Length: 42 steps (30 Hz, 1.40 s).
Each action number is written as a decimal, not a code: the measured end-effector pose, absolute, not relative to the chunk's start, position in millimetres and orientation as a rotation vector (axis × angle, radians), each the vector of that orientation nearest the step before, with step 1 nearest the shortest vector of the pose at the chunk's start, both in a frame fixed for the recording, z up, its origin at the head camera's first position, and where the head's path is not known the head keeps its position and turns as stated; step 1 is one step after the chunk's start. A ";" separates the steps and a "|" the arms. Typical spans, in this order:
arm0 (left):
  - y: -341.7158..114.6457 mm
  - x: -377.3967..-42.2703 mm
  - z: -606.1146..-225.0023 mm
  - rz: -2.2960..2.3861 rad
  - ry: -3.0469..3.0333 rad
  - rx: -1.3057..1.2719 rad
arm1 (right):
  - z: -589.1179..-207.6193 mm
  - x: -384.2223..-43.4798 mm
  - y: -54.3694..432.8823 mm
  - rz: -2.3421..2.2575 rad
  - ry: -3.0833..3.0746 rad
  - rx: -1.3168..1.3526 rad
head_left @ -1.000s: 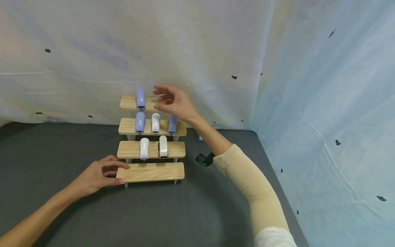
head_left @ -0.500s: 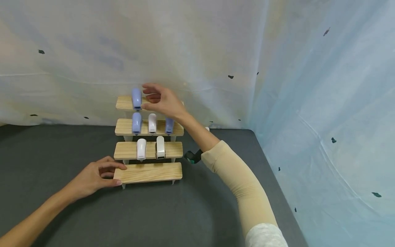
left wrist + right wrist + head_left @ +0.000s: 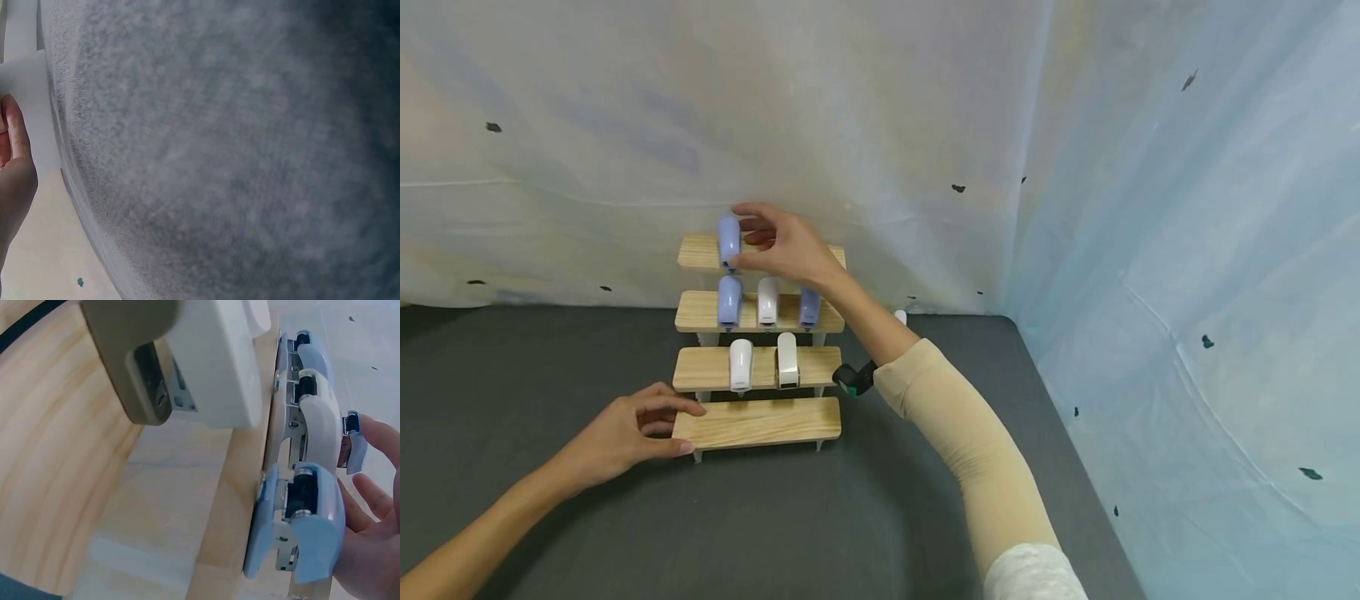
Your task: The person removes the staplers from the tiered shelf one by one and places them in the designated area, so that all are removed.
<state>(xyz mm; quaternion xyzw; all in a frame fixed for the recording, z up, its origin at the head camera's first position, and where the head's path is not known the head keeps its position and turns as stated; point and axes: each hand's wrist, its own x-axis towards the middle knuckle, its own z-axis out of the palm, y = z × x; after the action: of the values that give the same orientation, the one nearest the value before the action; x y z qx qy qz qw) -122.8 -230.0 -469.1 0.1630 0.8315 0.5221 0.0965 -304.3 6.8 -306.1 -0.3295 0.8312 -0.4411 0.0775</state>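
A purple-blue stapler [image 3: 728,240] lies at the left of the top tier of a wooden step rack [image 3: 760,423]. My right hand [image 3: 786,246] has its thumb at this stapler's front end and a forefinger by its rear, pinching it lengthwise; in the right wrist view the thumb meets the stapler [image 3: 356,450]. My left hand [image 3: 625,437] grips the left end of the lowest tier, thumb in front and fingers on the board. On the second tier lie a blue stapler [image 3: 729,300], a white stapler [image 3: 767,302] and another blue stapler [image 3: 809,307].
The third tier bears a white stapler [image 3: 741,365] and a boxier white stapler [image 3: 787,360]. A black and green object [image 3: 853,379] shows by my right forearm; behind that arm a small white thing [image 3: 901,317] is mostly hidden. Patterned cloth [image 3: 880,125] hangs behind the dark table [image 3: 760,525].
My right hand has moved left along the top tier, from apart from the blue stapler to its two ends. The left hand keeps its hold on the lowest tier; the view has shifted slightly.
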 end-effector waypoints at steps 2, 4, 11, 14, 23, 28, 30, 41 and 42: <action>-229.5 -122.9 -469.9 1.556 2.467 0.492 | -305.8 -305.4 5.6 -1.323 2.477 -0.995; -228.9 -123.0 -471.0 1.563 2.473 0.509 | -305.9 -306.2 4.6 -1.317 2.464 -1.013; -229.7 -124.6 -470.5 1.552 2.492 0.526 | -306.6 -308.8 2.6 -1.268 2.464 -1.063; -231.0 -123.8 -469.5 1.536 2.483 0.498 | -307.5 -307.9 0.6 -1.249 2.485 -1.068; -231.9 -121.5 -471.5 1.554 2.473 0.506 | -309.2 -301.1 1.7 -1.288 2.467 -1.044; -232.1 -122.0 -471.7 1.560 2.474 0.533 | -306.2 -296.8 6.7 -1.330 2.432 -1.047; -231.9 -122.3 -471.3 1.563 2.469 0.536 | -305.0 -295.1 8.8 -1.352 2.414 -1.048; -230.7 -123.4 -467.9 1.583 2.458 0.527 | -302.4 -292.2 24.9 -1.478 2.322 -1.125; -230.8 -123.5 -467.5 1.574 2.465 0.523 | -302.1 -292.1 26.3 -1.486 2.315 -1.131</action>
<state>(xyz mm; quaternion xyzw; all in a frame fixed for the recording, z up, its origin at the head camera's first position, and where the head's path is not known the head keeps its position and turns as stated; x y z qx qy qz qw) -123.5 -230.8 -467.5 0.1755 0.8266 0.5279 0.0848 -292.1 26.3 -302.1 -0.3788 0.7757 -0.4978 0.0835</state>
